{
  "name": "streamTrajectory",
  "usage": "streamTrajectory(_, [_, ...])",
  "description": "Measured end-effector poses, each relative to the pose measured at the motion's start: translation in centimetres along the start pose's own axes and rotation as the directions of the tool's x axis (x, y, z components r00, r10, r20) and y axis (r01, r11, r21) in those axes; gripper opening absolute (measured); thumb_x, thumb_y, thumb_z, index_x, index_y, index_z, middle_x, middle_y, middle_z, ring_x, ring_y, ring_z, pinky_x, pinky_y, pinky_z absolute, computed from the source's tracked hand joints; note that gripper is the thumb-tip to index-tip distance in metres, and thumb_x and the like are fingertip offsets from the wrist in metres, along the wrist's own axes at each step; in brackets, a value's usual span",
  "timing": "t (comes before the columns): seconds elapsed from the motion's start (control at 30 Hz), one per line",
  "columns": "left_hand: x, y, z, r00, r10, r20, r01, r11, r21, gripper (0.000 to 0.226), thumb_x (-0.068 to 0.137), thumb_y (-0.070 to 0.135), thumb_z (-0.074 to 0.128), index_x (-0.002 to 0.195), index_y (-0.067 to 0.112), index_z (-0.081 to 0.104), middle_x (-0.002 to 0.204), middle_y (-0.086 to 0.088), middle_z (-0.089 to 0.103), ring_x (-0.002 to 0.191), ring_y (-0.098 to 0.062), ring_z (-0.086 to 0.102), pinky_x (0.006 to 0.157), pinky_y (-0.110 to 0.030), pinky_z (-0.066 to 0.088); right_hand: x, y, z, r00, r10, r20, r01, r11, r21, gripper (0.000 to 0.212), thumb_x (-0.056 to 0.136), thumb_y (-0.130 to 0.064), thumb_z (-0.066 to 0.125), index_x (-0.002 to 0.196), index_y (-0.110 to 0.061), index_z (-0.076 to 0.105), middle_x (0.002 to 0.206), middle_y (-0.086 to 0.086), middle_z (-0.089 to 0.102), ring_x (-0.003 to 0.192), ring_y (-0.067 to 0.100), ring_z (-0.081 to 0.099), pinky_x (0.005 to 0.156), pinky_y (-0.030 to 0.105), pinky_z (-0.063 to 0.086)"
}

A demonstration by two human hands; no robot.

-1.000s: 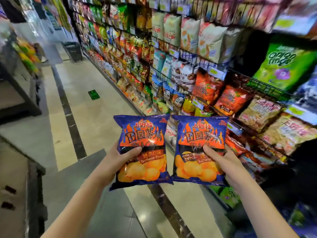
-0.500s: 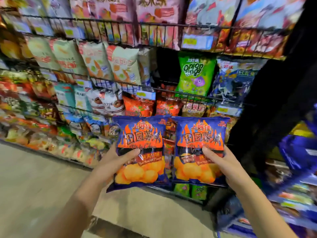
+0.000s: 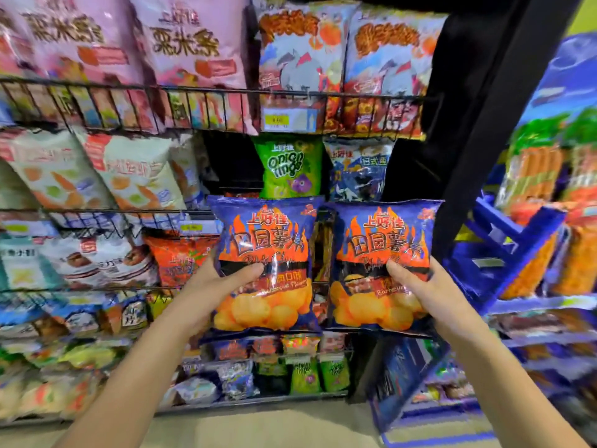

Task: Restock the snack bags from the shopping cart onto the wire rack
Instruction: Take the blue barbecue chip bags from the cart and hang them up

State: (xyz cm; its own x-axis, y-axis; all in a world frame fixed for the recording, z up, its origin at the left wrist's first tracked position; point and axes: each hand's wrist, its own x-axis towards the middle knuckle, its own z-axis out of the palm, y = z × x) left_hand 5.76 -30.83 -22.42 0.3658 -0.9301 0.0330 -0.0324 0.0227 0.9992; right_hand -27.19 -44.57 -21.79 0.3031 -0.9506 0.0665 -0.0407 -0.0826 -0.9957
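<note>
Two blue and orange barbecue chip bags are held up side by side in front of the wire rack [image 3: 206, 92]. My left hand [image 3: 206, 292] grips the left chip bag [image 3: 268, 240] by its left edge, thumb across the front. My right hand [image 3: 429, 292] grips the right chip bag [image 3: 384, 240] by its right edge, thumb on the front. Both bags are upright, level with the rack's middle tiers. The shopping cart is out of view.
The rack's tiers are packed with snack bags: pink bags [image 3: 181, 43] on top, a green onion rings bag [image 3: 290, 166] just behind the held bags, a dark gap [image 3: 226, 163] to its left. A black upright post [image 3: 478, 124] and a blue shelf unit [image 3: 517, 240] stand on the right.
The view has swung from looking down the aisle to facing the rack close up. Both hands keep the same grip on the two bags, which are now nearer the shelves.
</note>
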Motion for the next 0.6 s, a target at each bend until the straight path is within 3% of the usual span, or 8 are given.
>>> streamTrajectory(0.07, [0.9,0.9,0.6,1.000,0.008,-0.009,-0.008,1.000,-0.013,0.106,0.042,0.071,0.094,0.135,0.037,0.058,0.118,0.010,0.076,0.105,-0.010,0.072,0.099,-0.047,0.054,0.9,-0.7,-0.5,0.999,-0.018,-0.026,0.018,1.000,0.001,0.045,0.074,-0.038,0.079,0.115,-0.023,0.068,0.101,-0.009,0.079,0.094,0.010,0.075,0.081,0.029,0.057])
streamTrajectory(0.23, [2.8,3.2,1.8,0.999,0.030,0.017,-0.030,0.999,0.009,0.098,0.056,0.065,0.093,0.142,0.036,0.054,0.128,0.009,0.073,0.121,-0.018,0.067,0.111,-0.053,0.046,3.5,-2.2,-1.5,0.999,-0.040,-0.009,0.041,0.998,0.047,0.043,0.073,-0.037,0.082,0.113,-0.027,0.068,0.101,-0.008,0.079,0.098,0.015,0.075,0.088,0.038,0.059])
streamTrajectory(0.4, [4.9,5.4,2.5,0.996,0.073,-0.055,-0.073,0.997,-0.001,0.110,0.044,0.069,0.095,0.142,0.042,0.051,0.130,0.009,0.072,0.119,-0.022,0.069,0.104,-0.054,0.052,7.0,-4.3,-2.1,0.998,-0.055,0.028,0.054,0.997,0.061,0.078,0.054,-0.061,0.092,0.121,-0.032,0.067,0.111,-0.004,0.078,0.104,0.022,0.074,0.097,0.052,0.057])
streamTrajectory(0.47, [5.6,6.8,2.5,0.992,0.098,-0.073,-0.101,0.994,-0.032,0.113,0.044,0.065,0.098,0.144,0.040,0.050,0.133,0.003,0.070,0.119,-0.028,0.069,0.102,-0.059,0.052,8.0,-5.9,-2.2,0.996,-0.079,0.039,0.077,0.995,0.057,0.067,0.063,-0.056,0.091,0.121,-0.033,0.066,0.110,-0.005,0.078,0.102,0.020,0.075,0.096,0.052,0.058])
streamTrajectory(0.6, [6.4,11.5,2.4,0.978,0.197,-0.071,-0.196,0.980,0.011,0.116,0.038,0.068,0.097,0.140,0.035,0.054,0.126,0.005,0.074,0.117,-0.022,0.070,0.104,-0.055,0.051,9.0,-10.2,-2.5,0.986,-0.149,0.073,0.146,0.988,0.042,0.054,0.073,-0.046,0.082,0.123,-0.033,0.064,0.108,-0.006,0.078,0.098,0.017,0.076,0.092,0.050,0.060])
